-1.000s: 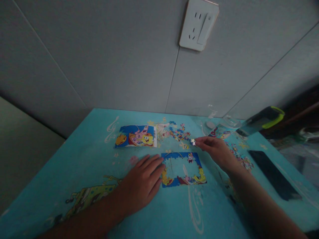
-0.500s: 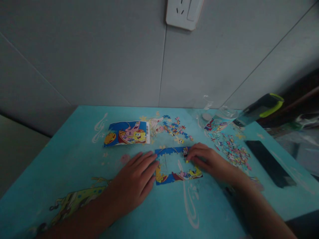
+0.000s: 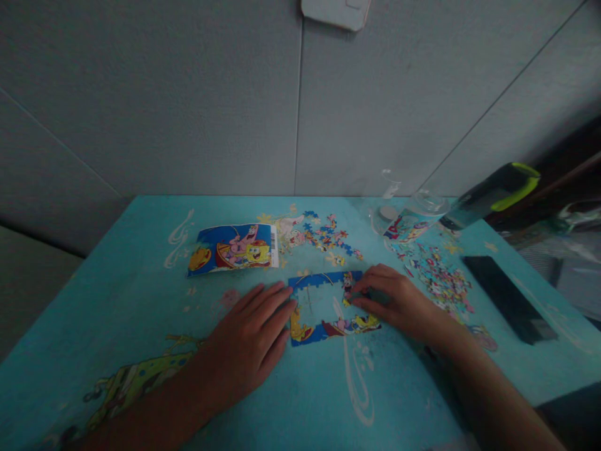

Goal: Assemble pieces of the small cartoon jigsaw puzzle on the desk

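A partly joined jigsaw puzzle (image 3: 312,335) lies on the table, its blue and yellow border around a bare middle. My left hand (image 3: 256,329) rests flat with fingers extended, their tips touching the puzzle's left edge. At the upper right of the border, my right hand (image 3: 387,294) pinches a small puzzle piece (image 3: 347,294) with dark and yellow print between thumb and fingers. Its far end is partly hidden by the fingertips. Behind the border, loose puzzle pieces (image 3: 328,235) are scattered. A printed picture packet (image 3: 235,249) of the cartoon scene lies at the back left.
Another heap of small pieces (image 3: 444,279) spreads on the right, beside a dark flat strip (image 3: 509,299). Behind it are a clear container (image 3: 413,219) with a printed label and a dark bottle (image 3: 488,197) with a green edge. A grey wall (image 3: 211,106) borders the table's back.
My view has tilted slightly downward. My right fingers have opened a little around the small piece at the border's upper right. The left hand stays at the puzzle's left edge.
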Motion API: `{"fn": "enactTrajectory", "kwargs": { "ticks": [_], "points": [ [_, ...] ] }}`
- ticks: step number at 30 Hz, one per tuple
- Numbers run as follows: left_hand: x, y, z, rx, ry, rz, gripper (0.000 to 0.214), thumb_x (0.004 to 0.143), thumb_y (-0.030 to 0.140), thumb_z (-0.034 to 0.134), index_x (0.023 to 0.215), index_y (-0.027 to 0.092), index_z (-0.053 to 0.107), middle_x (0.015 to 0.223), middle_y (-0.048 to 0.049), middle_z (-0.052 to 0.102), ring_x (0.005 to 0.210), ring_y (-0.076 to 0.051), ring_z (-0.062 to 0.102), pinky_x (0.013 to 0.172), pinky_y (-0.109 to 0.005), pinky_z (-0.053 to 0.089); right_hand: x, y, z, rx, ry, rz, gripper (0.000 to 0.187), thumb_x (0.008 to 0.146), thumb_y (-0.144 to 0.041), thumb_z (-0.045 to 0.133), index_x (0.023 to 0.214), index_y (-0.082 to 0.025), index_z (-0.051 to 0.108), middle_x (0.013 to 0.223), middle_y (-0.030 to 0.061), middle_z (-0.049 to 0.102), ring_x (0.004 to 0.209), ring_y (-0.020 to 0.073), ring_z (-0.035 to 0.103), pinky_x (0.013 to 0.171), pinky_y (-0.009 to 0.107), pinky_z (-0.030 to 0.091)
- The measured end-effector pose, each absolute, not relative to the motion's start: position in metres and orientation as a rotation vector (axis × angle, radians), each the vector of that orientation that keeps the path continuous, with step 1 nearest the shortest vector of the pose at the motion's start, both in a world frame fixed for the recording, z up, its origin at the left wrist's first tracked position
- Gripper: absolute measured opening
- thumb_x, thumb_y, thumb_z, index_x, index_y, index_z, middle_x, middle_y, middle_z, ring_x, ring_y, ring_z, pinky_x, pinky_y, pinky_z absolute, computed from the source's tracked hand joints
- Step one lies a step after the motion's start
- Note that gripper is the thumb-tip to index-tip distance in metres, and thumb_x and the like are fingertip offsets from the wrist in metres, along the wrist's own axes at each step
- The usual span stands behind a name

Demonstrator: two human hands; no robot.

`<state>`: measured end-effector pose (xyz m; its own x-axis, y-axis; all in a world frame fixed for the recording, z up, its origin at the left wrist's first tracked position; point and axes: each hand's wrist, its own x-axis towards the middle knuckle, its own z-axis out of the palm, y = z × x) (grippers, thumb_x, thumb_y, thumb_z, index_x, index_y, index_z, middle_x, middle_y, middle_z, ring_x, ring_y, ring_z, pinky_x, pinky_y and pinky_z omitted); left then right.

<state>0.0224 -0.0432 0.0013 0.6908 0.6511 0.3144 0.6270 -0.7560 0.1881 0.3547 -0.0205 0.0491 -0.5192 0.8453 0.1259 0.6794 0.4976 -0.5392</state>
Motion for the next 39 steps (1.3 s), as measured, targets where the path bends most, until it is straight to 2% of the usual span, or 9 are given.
{"fn": "enactTrajectory", "kwargs": {
  "ticks": [5,15,25,33,39],
  "points": [
    [0.023,-0.044,0.002,2.809,1.065,0.562,0.044,0.099,0.022,0.054,0.143,0.018,0.056,0.152,-0.0114,0.051,0.144,-0.03,0.045,0.12,-0.056,0.041,0.349,-0.022,0.042,-1.252,-2.458,0.538,0.021,0.094,-0.036,0.072,0.112,-0.026,0.074,0.104,0.0079,0.071,0.096,0.0235,0.066,0.089,0.039,0.052],
    [0.023,-0.044,0.003,2.821,1.061,0.586,0.042,0.1,0.022,0.053,0.141,0.017,0.059,0.15,-0.0125,0.054,0.142,-0.031,0.048,0.118,-0.057,0.042,0.355,-0.022,0.044,-1.217,-2.507,0.481,0.021,0.101,-0.034,0.063,0.113,-0.028,0.078,0.103,0.0077,0.072,0.094,0.0213,0.065,0.086,0.038,0.052],
    [0.023,-0.044,0.003,2.794,1.061,0.595,0.044,0.099,0.023,0.054,0.142,0.018,0.057,0.15,-0.0118,0.054,0.142,-0.031,0.047,0.119,-0.057,0.042,0.359,-0.021,0.043,-1.15,-2.535,0.49,0.021,0.101,-0.032,0.062,0.113,-0.03,0.079,0.099,0.0067,0.073,0.09,0.0199,0.066,0.08,0.035,0.053],
    [0.023,-0.044,0.003,2.826,1.064,0.578,0.042,0.1,0.023,0.052,0.142,0.016,0.057,0.15,-0.0122,0.053,0.142,-0.03,0.047,0.118,-0.058,0.042,0.362,-0.019,0.042,-1.161,-2.521,0.505,0.022,0.102,-0.031,0.061,0.117,-0.029,0.077,0.104,0.007,0.072,0.094,0.021,0.066,0.085,0.037,0.053],
    [0.023,-0.045,0.003,2.825,1.061,0.576,0.043,0.1,0.023,0.053,0.142,0.016,0.056,0.151,-0.012,0.052,0.143,-0.03,0.046,0.117,-0.058,0.042,0.369,-0.018,0.047,-1.283,-2.403,0.391,0.023,0.102,-0.029,0.057,0.114,-0.024,0.076,0.101,0.0092,0.071,0.092,0.023,0.066,0.083,0.039,0.054]
  ]
}}
